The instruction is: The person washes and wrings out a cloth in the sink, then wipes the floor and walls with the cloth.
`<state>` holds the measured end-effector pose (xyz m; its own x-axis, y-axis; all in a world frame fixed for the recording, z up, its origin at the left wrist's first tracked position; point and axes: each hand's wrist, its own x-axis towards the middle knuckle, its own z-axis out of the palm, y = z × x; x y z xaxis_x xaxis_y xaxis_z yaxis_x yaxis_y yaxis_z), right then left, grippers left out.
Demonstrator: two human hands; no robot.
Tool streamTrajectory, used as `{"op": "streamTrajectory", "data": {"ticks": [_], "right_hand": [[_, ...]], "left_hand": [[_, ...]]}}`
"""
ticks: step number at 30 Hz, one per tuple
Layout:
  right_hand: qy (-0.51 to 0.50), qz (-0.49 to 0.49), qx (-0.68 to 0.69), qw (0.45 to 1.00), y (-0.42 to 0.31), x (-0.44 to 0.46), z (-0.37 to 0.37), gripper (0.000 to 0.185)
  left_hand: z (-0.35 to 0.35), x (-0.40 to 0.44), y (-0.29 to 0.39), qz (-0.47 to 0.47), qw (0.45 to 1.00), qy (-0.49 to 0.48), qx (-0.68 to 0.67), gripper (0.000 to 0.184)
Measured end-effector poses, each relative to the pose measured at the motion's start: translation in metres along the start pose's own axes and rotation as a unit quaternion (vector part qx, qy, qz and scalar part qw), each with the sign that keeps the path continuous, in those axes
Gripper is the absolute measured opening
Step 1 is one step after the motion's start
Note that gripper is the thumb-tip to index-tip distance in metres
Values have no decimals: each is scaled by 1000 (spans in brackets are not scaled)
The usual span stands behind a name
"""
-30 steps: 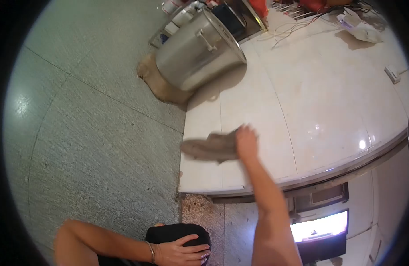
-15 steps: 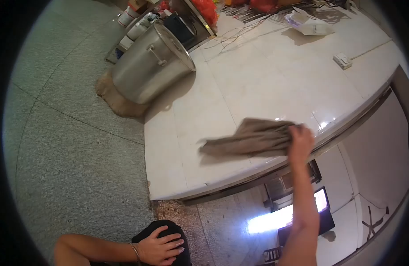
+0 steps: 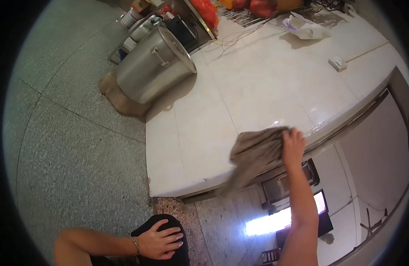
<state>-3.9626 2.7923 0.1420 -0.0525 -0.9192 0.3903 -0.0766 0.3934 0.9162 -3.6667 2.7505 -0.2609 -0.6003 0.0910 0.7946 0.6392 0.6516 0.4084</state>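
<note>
A grey-brown cloth is bunched in my right hand, whose fingers are closed round its upper right end. The cloth lies over the front edge of the white tiled surface, and its blurred lower end hangs past that edge. My left hand rests on my black-clad knee, fingers spread, holding nothing. A bracelet circles the left wrist.
A big metal pot stands on a brown mat at upper left. Behind it are a rack with containers, red bags and thin wires. A white plastic bag and a small white socket box lie farther right. A lit screen shows below.
My right hand first moved right with the cloth, then slightly back left. The cloth's loose end has swung down over the edge. My left hand stays on the knee, and the view has shifted.
</note>
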Motion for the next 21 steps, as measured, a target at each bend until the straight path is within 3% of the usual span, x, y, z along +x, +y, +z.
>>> {"op": "streamTrajectory", "data": {"ticks": [2, 5, 9, 13, 15, 21], "right_hand": [[-5, 97, -26, 995, 17, 17, -5, 22], [7, 121, -22, 992, 12, 16, 1, 20], [21, 40, 45, 998, -34, -13, 19, 14], [-73, -37, 154, 985, -112, -37, 20, 12], [-62, -91, 194, 975, -147, -43, 29, 12], [-160, -151, 145, 965, -243, -48, 57, 27]], "left_hand": [[0, 1, 0, 7, 999, -33, 29, 35], [3, 3, 3, 8, 1000, -21, 14, 32], [-4, 9, 3, 34, 998, 46, -10, 35], [-3, 8, 7, 37, 998, 44, -7, 35], [-5, 7, 9, 40, 998, 35, -17, 34], [-5, 2, 13, 23, 999, 30, -15, 34]]}}
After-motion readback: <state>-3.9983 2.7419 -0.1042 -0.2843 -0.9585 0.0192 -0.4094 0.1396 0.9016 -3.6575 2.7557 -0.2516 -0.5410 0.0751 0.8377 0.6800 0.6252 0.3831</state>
